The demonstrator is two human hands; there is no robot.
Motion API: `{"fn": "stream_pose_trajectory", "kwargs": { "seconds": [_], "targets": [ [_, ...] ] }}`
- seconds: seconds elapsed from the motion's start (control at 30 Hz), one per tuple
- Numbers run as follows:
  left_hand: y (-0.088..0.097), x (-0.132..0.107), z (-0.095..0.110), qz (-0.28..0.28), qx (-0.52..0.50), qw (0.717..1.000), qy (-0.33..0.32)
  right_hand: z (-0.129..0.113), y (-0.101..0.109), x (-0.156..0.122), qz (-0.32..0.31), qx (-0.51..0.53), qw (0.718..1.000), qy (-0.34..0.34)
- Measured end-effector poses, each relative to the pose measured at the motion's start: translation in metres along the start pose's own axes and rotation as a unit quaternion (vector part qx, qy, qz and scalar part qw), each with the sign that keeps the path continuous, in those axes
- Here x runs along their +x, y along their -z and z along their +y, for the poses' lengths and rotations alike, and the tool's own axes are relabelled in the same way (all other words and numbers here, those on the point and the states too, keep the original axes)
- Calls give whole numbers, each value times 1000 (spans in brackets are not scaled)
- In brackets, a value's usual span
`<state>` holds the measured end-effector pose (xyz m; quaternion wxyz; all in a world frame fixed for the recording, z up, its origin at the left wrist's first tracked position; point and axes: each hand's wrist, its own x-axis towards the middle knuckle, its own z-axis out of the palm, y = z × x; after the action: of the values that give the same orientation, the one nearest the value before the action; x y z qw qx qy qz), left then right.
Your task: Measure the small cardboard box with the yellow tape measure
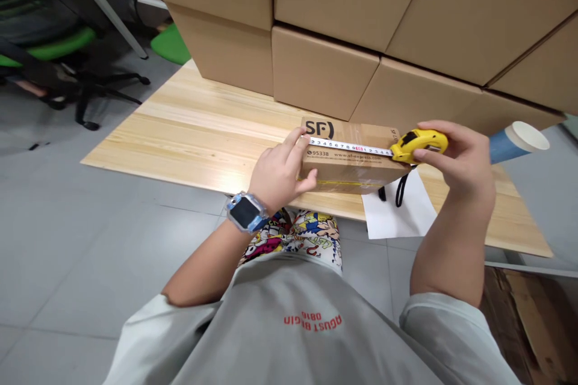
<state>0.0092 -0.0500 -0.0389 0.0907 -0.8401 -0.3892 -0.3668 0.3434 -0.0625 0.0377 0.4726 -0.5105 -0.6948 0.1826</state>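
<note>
A small brown cardboard box (356, 171) with black "SF" print lies on the wooden table (198, 132) near its front edge. My left hand (280, 171) grips the box's left end and pins the tip of the white measuring tape blade (350, 146) there. The blade runs along the box's top edge to a yellow tape measure case (418, 143), which my right hand (465, 159) holds with closed fingers at the box's right end. A black strap hangs from the case. A blue smartwatch (246, 212) is on my left wrist.
Large cardboard boxes (352, 18) are stacked along the back of the table. A white sheet of paper (397, 207) lies under the small box's right end, overhanging the edge. A blue and white paper cup (517, 139) lies at right. Office chairs (58, 66) stand far left.
</note>
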Motion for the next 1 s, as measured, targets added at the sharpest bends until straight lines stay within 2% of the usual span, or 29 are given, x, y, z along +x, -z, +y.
{"fn": "stream_pose_trajectory", "kwargs": {
  "seconds": [0.2, 0.3, 0.4, 0.6, 0.73, 0.83, 0.93, 1.0],
  "targets": [
    [-8, -3, 4, 31, -43, 999, -2, -45, -61, 15, -120, -78, 983, 118],
    [-10, -5, 2, 40, -55, 998, 0, -65, -89, 25, -141, -108, 971, 163],
    [-10, -7, 0, 39, -82, 996, 19, -75, -107, 34, -146, -120, 966, 177],
    [-8, -15, 5, 85, -139, 984, 66, -89, -121, 35, -165, -112, 974, 109],
    [-4, -14, 7, 90, -176, 976, 88, -92, -131, 31, -162, -78, 982, 60],
    [2, -9, 3, 79, -228, 965, 103, -95, -137, 28, -147, -68, 986, 47],
    [10, -4, 1, 65, -270, 954, 109, -102, -130, 22, -194, -42, 979, 55],
    [16, -2, 2, 65, -273, 954, 106, -109, -115, 14, -236, -4, 970, 60]
  ]
}}
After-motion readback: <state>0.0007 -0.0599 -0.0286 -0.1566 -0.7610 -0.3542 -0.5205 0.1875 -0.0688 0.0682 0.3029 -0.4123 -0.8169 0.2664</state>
